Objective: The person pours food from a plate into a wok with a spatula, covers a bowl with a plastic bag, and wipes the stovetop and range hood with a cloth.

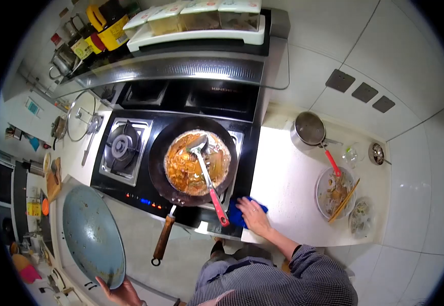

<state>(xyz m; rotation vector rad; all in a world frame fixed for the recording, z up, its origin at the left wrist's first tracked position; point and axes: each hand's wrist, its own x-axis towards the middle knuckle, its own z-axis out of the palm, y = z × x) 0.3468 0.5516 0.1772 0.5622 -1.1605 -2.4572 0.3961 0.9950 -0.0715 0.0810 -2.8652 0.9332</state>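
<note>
My left hand [120, 293] grips the lower edge of a large round blue-grey lid [92, 229], its stained face turned toward me, left of the stove front. At the stove's right front corner, my right hand [255, 217] presses on a blue cloth [238, 210], its fingers bent over it. A dark wok [156, 168] with a wooden handle stands on the right burner. Inside is a reddish-brown stew [185, 168] with liquid. A steel spatula [205, 173] with a red handle rests in the wok, the handle reaching over the rim near my right hand.
On the right counter [285, 173] stand a saucepan [308, 130] with a red handle, a plate of food scraps [324, 196] with chopsticks [344, 200], a glass bowl [360, 217] and a small metal bowl [377, 152]. A glass lid [74, 115] stands left of the bare burner [122, 147]. Seasoning boxes [199, 18] line the shelf above.
</note>
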